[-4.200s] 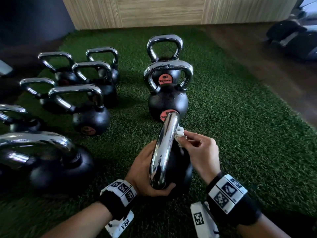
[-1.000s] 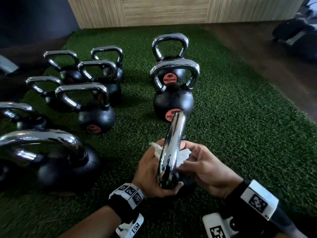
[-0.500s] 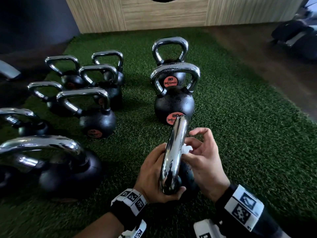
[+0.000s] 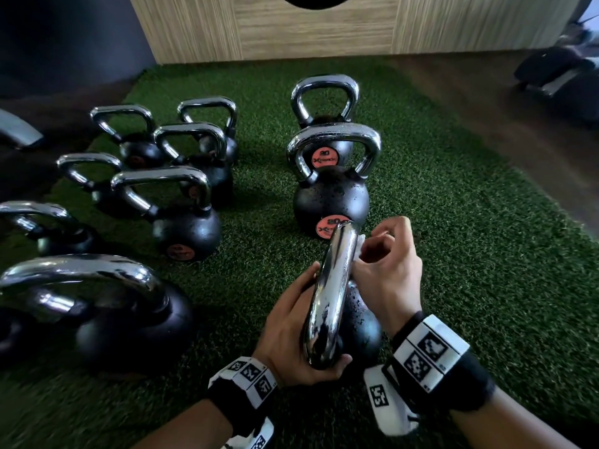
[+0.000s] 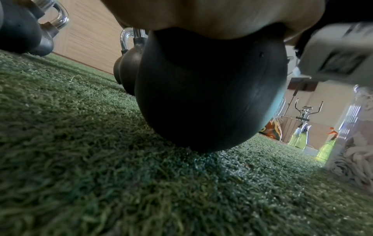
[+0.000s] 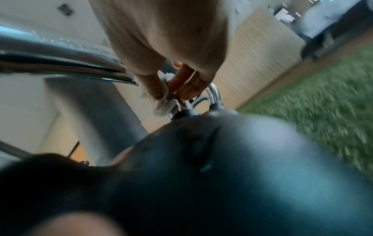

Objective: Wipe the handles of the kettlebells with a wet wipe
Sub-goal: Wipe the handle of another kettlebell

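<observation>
A black kettlebell with a chrome handle stands on the green turf right in front of me. My left hand grips the near end of the handle, thumb curled under it. My right hand pinches a crumpled white wet wipe against the right side of the handle near its far end. In the right wrist view the wet wipe hangs bunched between the fingertips, blurred. The left wrist view shows the kettlebell's round body on the turf under my palm.
Two kettlebells with orange "20" labels stand in a line just beyond. Several more kettlebells stand in rows on the left, the nearest large one at lower left. A wooden box closes the back; a clear container sits on my right.
My right hand has slid the wipe from the middle of the handle up toward its far end. The left hand keeps its grip on the near end. The view shifted slightly.
</observation>
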